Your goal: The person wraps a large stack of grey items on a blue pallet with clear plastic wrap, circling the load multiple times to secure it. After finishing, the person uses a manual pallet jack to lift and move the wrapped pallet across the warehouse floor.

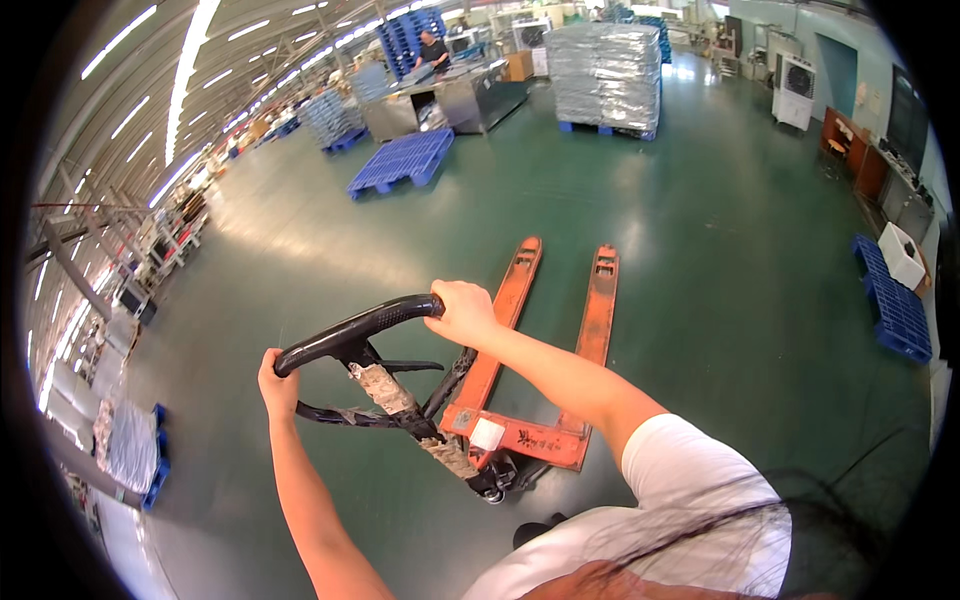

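Both my hands grip the black looped handle (355, 332) of an orange pallet jack. My left hand (277, 383) is closed round the handle's left end, and my right hand (464, 312) wraps its upper right end. Worn tan tape covers parts of the handle shaft (385, 388), and a dark lever (412, 366) sits inside the loop. The jack's two orange forks (597, 310) point away from me along the floor with no load on them. A white label (487, 434) is stuck on the orange frame. My fingertips are partly hidden behind the handle.
A blue plastic pallet (404, 162) lies on the green floor ahead. Beyond it stand a metal workbench (480, 100) with a person (432, 52) behind it, and a wrapped stack (605, 80) on a pallet. Another blue pallet (890, 298) is at right, a wrapped load (130, 445) at left.
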Available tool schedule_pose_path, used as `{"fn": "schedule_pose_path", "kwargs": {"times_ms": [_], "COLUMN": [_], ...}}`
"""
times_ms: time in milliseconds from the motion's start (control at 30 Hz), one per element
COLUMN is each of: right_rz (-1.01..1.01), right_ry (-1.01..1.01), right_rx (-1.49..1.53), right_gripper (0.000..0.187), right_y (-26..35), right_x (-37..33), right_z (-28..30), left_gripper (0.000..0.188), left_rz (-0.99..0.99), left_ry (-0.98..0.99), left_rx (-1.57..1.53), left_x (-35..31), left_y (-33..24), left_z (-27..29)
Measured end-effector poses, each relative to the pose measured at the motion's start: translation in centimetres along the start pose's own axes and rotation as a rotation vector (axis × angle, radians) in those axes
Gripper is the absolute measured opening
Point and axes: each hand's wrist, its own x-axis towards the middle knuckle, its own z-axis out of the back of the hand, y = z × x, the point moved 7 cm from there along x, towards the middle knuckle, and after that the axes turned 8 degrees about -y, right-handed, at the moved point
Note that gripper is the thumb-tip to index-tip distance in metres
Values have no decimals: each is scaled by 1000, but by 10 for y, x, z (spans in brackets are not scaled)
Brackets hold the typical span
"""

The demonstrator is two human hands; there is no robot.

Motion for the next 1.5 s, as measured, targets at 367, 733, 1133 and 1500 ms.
{"fn": "schedule_pose_path", "kwargs": {"times_ms": [367,733,1133,1500], "right_rz": [-236,-425,-631,-822], "right_ry": [-200,-461,-662,-750], "right_rx": [-217,-439,-849,-1030], "right_gripper": [24,24,15,15], "right_y": [155,326,430,379], "right_x": [26,34,27,82], "right_z": [47,17,-14,-48], "left_gripper": [10,11,16,18], "left_rz": [-226,-471,-552,-711], "left_ry": [222,522,583,452], "left_rx": [-243,-534,-565,-597], "left_x": [145,259,276,339], "left_y": [7,-13,-22,20], "left_z": [19,15,41,47]}}
